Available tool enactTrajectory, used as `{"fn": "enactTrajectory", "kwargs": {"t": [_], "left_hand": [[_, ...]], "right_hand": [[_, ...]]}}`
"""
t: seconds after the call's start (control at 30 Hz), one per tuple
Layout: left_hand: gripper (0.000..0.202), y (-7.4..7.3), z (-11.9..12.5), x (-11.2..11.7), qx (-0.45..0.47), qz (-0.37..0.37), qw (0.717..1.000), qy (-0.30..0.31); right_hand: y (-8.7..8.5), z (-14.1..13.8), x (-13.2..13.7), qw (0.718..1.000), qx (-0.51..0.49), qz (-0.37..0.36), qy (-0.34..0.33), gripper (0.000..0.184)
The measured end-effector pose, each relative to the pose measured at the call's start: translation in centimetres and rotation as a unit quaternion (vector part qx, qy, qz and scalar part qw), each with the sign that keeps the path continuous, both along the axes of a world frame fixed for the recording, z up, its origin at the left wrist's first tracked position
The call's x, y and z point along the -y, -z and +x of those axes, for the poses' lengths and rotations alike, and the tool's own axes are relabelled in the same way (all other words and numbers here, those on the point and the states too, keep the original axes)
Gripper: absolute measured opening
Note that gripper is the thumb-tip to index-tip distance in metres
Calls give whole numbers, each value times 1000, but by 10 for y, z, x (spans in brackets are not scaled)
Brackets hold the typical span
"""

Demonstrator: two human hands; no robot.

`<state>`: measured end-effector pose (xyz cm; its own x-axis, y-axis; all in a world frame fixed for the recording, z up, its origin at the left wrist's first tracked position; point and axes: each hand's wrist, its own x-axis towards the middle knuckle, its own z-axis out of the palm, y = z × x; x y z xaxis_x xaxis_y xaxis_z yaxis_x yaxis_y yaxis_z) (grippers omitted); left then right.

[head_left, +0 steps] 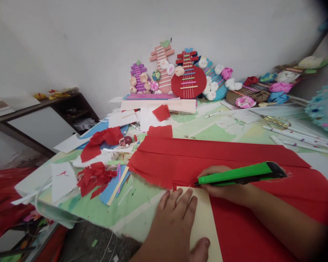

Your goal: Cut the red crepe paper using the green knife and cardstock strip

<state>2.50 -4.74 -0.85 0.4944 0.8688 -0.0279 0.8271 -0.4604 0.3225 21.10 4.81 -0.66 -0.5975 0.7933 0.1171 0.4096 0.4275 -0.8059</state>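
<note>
My left hand (176, 218) lies flat with its fingers spread, pressing on a cream-coloured card (205, 222) near the table's front edge. Beneath and beyond the card stretches a large red sheet (229, 154) with fold lines across it. In my right hand (229, 193) is a green utility knife (237, 173) with black parts, gripped close to its front end. Its body slants back over the hand, and its tip points left, at the far edge of the card. The blade is too small to make out.
Red scraps (95, 178), white paper pieces (62, 180) and a blue strip (114, 185) litter the left side. Gold-handled scissors (276, 122) and white rolled sticks (303, 136) lie at the right. Several decorated paper instruments (190, 82) lean against the wall. A cabinet (49, 123) stands left.
</note>
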Motion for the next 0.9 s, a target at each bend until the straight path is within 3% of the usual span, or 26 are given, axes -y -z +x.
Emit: {"fn": "enactTrajectory", "kwargs": {"t": [0.3, 0.57, 0.77, 0.9], "left_hand": [[67, 1, -1, -1, 0, 4, 1000, 4], [66, 2, -2, 0, -7, 30, 999, 14], [67, 2, -1, -2, -20, 40, 999, 19], [66, 3, -1, -3, -23, 48, 998, 24]], "right_hand": [[0, -2, 0, 999, 39, 36, 12, 9], [5, 3, -4, 998, 40, 29, -36, 10], [2, 4, 0, 996, 39, 71, 24, 9], [-3, 4, 1, 999, 24, 42, -2, 10]]}}
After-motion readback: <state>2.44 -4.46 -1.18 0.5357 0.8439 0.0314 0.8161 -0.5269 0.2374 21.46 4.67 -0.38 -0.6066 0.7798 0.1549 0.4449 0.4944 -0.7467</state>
